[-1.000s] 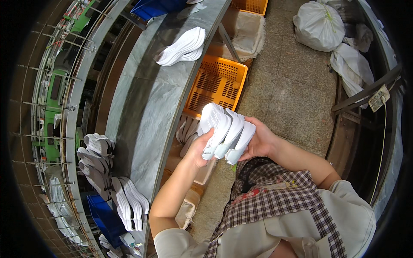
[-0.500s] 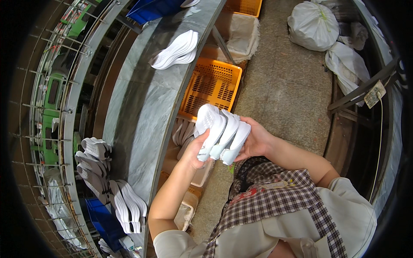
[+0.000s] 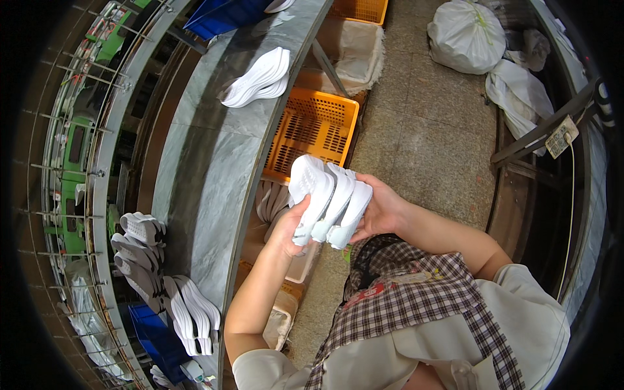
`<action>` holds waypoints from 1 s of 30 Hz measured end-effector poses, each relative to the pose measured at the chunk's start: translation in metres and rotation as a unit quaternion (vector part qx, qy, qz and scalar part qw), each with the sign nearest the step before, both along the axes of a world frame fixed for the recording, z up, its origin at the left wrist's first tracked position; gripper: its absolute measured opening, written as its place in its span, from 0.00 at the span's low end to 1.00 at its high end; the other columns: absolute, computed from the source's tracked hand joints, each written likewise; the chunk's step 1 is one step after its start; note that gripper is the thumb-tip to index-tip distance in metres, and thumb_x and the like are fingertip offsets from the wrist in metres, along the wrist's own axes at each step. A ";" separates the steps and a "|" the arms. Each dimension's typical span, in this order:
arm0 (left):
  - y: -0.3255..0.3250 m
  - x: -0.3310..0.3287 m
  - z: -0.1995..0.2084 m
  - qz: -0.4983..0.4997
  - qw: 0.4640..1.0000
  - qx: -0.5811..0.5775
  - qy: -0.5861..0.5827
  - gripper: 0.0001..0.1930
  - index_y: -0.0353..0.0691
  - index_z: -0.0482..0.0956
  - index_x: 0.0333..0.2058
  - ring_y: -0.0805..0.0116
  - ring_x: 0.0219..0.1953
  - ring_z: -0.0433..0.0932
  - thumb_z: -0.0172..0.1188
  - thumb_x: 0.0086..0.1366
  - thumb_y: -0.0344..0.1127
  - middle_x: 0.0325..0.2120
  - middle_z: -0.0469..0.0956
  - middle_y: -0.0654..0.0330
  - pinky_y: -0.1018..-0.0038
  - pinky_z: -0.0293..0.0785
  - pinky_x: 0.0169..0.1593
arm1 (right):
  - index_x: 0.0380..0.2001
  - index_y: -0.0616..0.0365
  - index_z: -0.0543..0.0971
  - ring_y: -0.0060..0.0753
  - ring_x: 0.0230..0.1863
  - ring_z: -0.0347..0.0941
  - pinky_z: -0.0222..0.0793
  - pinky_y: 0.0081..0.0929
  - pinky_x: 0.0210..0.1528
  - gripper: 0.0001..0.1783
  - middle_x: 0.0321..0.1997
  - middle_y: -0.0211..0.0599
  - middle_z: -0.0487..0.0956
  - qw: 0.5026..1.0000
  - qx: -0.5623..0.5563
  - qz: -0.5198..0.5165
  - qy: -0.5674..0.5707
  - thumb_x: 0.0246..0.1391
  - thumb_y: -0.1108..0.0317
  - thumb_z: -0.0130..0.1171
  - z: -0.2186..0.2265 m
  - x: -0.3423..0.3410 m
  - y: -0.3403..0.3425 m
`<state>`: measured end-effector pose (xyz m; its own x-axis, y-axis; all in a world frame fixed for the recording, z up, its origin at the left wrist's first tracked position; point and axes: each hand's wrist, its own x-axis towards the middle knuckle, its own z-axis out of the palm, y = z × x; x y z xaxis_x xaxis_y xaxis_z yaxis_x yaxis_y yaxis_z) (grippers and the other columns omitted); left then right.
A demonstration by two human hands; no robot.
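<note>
Between my two hands is a bundle of white shoe soles [image 3: 330, 200], several standing side by side with their edges toward me. My left hand [image 3: 294, 227] grips the bundle from its left side, thumb across the nearest sole. On the right side my right hand [image 3: 383, 207] closes round the outermost sole. The bundle is off the table's edge, in front of the plaid apron. Pale bluish patches show at the soles' lower ends. My right fingers are partly hidden behind the soles.
A grey-topped table [image 3: 214, 169] runs along my left, carrying more white soles [image 3: 260, 78], further stacks [image 3: 140, 250] and soles near its close end [image 3: 192, 312]. Blue bins [image 3: 224, 14] stand at its far end and nearby. An orange crate [image 3: 318, 123] sits below. White sacks [image 3: 467, 39] lie far right.
The view has shifted slightly, so the surroundings sit a little further left. Both hands keep hold of the soles, and their grip looks almost the same.
</note>
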<state>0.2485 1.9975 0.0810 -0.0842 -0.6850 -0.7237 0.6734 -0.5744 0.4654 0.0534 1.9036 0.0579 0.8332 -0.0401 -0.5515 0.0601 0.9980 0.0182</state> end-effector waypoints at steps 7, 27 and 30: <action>0.009 -0.007 0.001 -0.013 0.979 -0.170 -0.108 0.31 0.37 0.46 0.63 0.56 0.59 0.63 0.50 0.67 0.37 0.59 0.59 0.49 0.61 0.67 0.58 | 0.64 0.53 0.53 0.43 0.66 0.52 0.47 0.44 0.66 0.33 0.66 0.42 0.57 0.948 -0.271 -0.125 -0.115 0.62 0.47 0.37 0.004 0.006 0.009; 0.011 -0.009 0.002 0.064 0.934 -0.325 -0.131 0.32 0.38 0.53 0.61 0.61 0.58 0.64 0.56 0.64 0.39 0.57 0.63 0.56 0.62 0.61 0.60 | 0.67 0.58 0.34 0.41 0.71 0.38 0.39 0.41 0.69 0.44 0.71 0.45 0.40 0.825 -0.550 -0.113 -0.068 0.61 0.45 0.39 0.011 -0.007 0.009; 0.011 -0.009 0.001 0.067 0.931 -0.331 -0.137 0.31 0.38 0.54 0.61 0.61 0.58 0.64 0.57 0.63 0.39 0.57 0.64 0.56 0.62 0.62 0.59 | 0.67 0.59 0.34 0.40 0.70 0.39 0.39 0.40 0.69 0.44 0.70 0.45 0.42 0.815 -0.559 -0.128 -0.080 0.61 0.45 0.39 0.013 -0.007 0.009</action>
<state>0.2391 2.0086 0.0819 0.1600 -0.9796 -0.1214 0.5229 -0.0203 0.8521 0.0464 1.9122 0.0707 0.7763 -0.6271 0.0639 0.3551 0.3513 -0.8663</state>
